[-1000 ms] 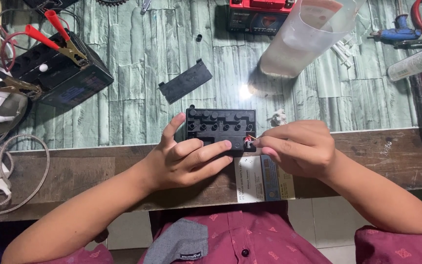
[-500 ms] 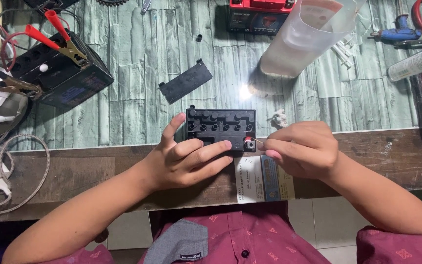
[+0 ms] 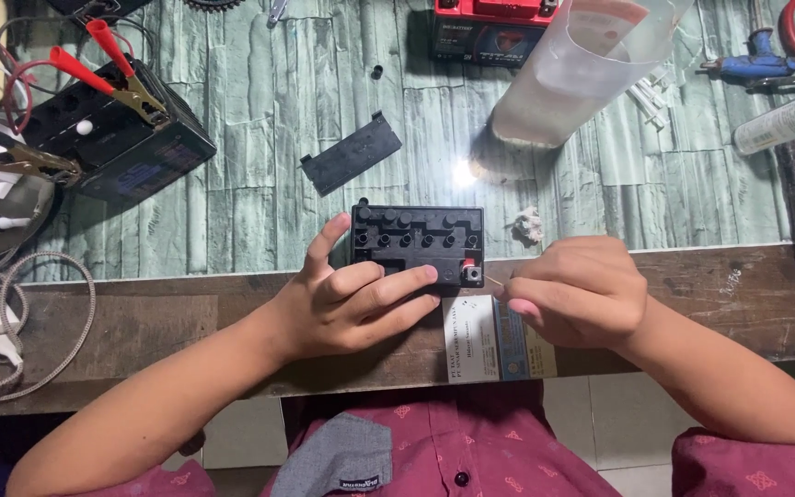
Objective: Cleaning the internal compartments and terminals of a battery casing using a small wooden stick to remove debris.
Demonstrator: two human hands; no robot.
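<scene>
Nearest, at six o'clock, a small white-and-blue box [image 3: 499, 339] lies on the wooden bench edge [image 3: 140, 322]. Just above it the left hand [image 3: 351, 299] clamps the small black battery [image 3: 418, 241] at centre. The right hand [image 3: 577, 290], pinched shut on a thin stick, touches its red terminal. At one o'clock stands a clear jug [image 3: 581, 69]; beyond, a red-topped battery [image 3: 489, 28].
</scene>
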